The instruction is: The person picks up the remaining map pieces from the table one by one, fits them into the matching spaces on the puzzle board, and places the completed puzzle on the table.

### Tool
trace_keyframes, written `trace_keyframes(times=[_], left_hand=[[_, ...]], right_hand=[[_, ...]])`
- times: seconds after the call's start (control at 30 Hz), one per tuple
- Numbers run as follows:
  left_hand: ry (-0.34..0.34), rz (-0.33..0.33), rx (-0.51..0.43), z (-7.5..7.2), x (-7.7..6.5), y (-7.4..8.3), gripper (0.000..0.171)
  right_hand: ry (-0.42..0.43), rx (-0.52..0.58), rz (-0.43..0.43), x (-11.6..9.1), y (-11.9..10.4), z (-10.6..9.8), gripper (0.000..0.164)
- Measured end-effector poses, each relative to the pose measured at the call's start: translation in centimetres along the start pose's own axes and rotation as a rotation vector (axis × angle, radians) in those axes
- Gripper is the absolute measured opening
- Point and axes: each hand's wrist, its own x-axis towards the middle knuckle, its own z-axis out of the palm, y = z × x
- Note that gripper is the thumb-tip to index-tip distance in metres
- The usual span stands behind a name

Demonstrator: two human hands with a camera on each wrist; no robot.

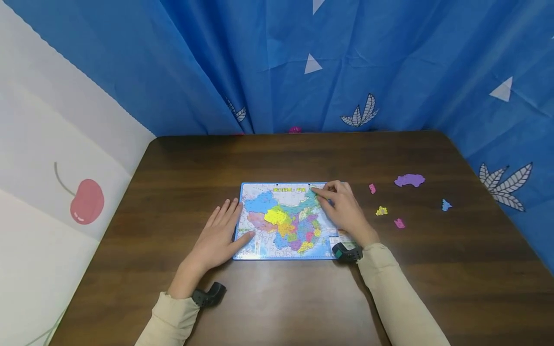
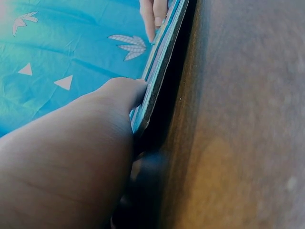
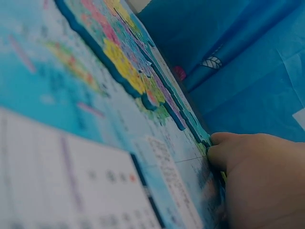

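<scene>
A puzzle map board (image 1: 285, 257) with coloured map pieces lies on the table. My left hand (image 1: 218, 238) is at its left edge, fingers spread and outstretched on the table side, thumb reaching over the board's surface. In the left wrist view, the thumb (image 2: 126, 90) meets the board's rim. My right hand (image 1: 344, 211) is over the upper right of the board, thumb and index fingertips close together at the end of a long teal map piece (image 1: 296, 208). The right wrist view shows these fingertips (image 3: 217, 151) pinching the end of that piece (image 3: 193, 125), which stands slightly proud.
Loose pieces lie right of the board: a large purple one (image 1: 409, 180), a blue one (image 1: 446, 205), a yellow one (image 1: 381, 211) and two pink ones (image 1: 372, 188). The wooden table (image 1: 277, 302) ends at blue curtains (image 1: 277, 72) behind.
</scene>
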Motion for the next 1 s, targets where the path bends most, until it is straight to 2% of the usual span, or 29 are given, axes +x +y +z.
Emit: trace_keyframes(times=[0.23,0.5,0.6,0.83,1.0], left_hand=[[-0.016,-0.01,-0.008,0.05,-0.38,0.27,0.088],[0.001,0.0,-0.003,0.06,-0.18,0.28,0.09],[-0.004,-0.001,-0.005,0.03,-0.24,0.17,0.089],[0.009,0.009,0.0,-0.04,-0.24,0.02,0.089],[0.002,0.005,-0.004,-0.07,-0.18,0.03,0.089]], right_hand=[[-0.013,0.002,0.032,-0.19,-0.2,-0.06,0.036],[-0.004,0.032,0.086,-0.08,0.07,0.1,0.039],[0.003,0.038,0.079,-0.21,0.04,0.22,0.037],[0.032,0.039,0.0,-0.21,-0.14,0.2,0.027],[0.018,0.026,0.003,-0.16,-0.35,0.08,0.027]])
